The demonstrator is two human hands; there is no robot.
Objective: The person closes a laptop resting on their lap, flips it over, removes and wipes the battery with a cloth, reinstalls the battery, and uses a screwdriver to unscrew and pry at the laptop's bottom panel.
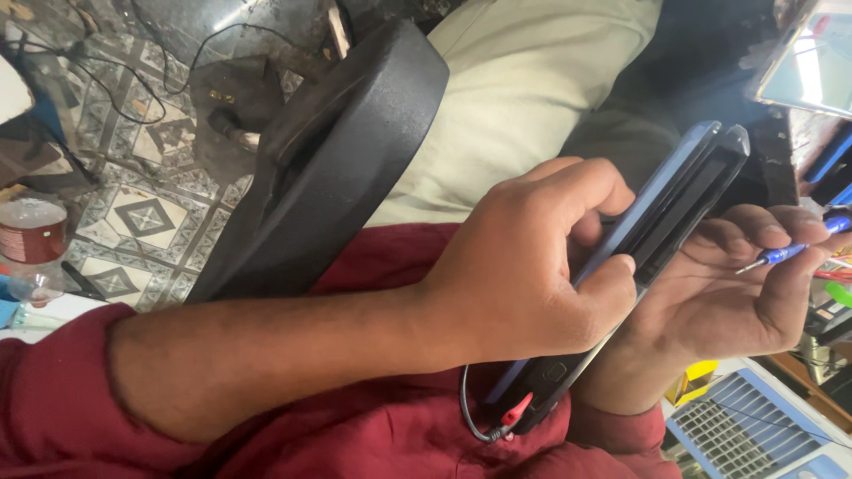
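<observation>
Patterned tile floor (133,222) upper left. Centre frame: my left hand (532,266) clenches the slim blue-black slab device (674,200); right hand (719,293) cradles it, pinching a small blue-handled screwdriver (785,255). Looks stiff, slippery; hold edges.

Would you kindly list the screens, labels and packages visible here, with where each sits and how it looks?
Tablet: held edge-on between left hand and right hand; slim, dark with blue edge.
Can: far left, round, red label.
Glossy panel: top right, pale, reflective; possibly a screen.

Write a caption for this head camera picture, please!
Left hand grips a slim dark device edge-on while right hand supports it, pinching a small blue screwdriver.
</observation>
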